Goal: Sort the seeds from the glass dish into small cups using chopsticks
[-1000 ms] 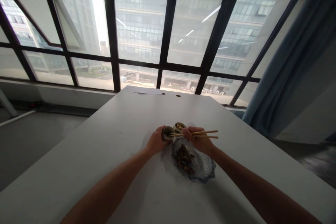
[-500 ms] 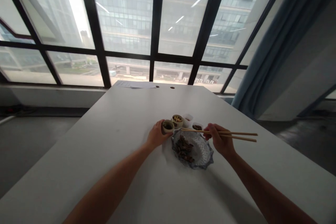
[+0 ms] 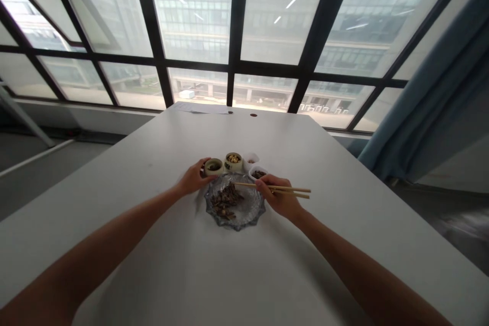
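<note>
smooth wooden chopsticks [image 3: 296,189], glossy textured plate [image 3: 250,211], perhaps glass, smooth matt tabletop [image 3: 191,260], cloth curtain [image 3: 431,102], paper sheets [image 3: 200,108]

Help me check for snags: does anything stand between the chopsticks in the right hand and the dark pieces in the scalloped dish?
Nothing visible does: the chopsticks in the right hand reach over the scalloped dish, with tips appearing close to the dark pieces.

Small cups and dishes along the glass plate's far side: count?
4. From left: left cup, gripped by left hand; second cup, holding yellow pieces; rear white dish; near white dish, by right hand. Hands could hide others.
</note>
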Motion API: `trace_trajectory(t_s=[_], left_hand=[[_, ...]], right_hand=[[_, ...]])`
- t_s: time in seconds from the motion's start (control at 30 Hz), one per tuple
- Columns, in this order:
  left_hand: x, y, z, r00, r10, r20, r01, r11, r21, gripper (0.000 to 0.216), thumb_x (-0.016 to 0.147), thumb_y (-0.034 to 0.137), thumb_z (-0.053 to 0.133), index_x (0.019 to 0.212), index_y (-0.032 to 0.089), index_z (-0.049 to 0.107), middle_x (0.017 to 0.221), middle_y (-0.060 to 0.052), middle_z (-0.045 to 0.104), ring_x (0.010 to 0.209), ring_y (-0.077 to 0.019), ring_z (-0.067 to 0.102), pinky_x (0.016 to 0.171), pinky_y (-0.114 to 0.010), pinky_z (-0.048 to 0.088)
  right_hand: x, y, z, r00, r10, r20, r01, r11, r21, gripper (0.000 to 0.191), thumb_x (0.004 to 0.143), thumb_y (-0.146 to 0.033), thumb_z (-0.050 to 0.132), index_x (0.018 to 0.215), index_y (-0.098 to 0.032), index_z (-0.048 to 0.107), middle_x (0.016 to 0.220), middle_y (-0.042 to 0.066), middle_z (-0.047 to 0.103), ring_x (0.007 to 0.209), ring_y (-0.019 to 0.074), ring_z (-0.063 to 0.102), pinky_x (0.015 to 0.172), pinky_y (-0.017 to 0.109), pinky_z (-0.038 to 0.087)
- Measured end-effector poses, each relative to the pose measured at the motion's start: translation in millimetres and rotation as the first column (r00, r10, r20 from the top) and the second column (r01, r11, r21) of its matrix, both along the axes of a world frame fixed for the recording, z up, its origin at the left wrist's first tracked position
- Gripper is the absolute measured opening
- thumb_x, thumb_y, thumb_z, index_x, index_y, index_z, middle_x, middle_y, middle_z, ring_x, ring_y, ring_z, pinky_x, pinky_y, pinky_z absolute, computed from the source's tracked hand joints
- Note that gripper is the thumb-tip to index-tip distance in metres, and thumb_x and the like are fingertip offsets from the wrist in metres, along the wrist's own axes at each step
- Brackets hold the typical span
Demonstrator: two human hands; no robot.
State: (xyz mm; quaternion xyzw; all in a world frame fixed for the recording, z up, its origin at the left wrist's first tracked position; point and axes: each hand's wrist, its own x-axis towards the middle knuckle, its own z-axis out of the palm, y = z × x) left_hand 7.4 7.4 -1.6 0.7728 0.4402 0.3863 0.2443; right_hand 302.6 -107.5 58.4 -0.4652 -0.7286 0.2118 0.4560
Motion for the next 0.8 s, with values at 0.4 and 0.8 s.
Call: trace_trajectory(t_s=[0.4, 0.8], left_hand=[[3, -8, -2.2, 0.993, 0.115, -0.014, -0.115, 0.993, 0.035, 0.076, 0.073, 0.058, 0.072, 0.133, 0.016, 0.052, 0.118, -0.013, 0.069, 0.095, -0.0250, 0.069, 0.081, -0.038, 0.060], [1, -8, -2.0, 0.995, 0.101, 0.001, -0.101, 0.994, 0.037, 0.071, 0.074, 0.050, 0.073, 0.132, 0.016, 0.050, 0.116, -0.012, 0.069, 0.099, -0.0236, 0.068, 0.085, -0.037, 0.058]], right_hand=[[1, -3, -24.9, 0.991, 0.100, 0.091, -0.118, 0.970, 0.214, 0.035, 0.097, -0.040, 0.054, 0.069, -0.020, 0.061, 0.060, 0.001, 0.058, 0.053, 0.0119, 0.049, 0.053, 0.024, 0.036], [-9, -17, -31.3, 0.991, -0.053, -0.122, 0.067, 0.991, 0.112, 0.047, 0.096, -0.056, 0.048, 0.070, -0.020, 0.062, 0.063, 0.004, 0.062, 0.056, 0.0154, 0.054, 0.053, 0.027, 0.044]])
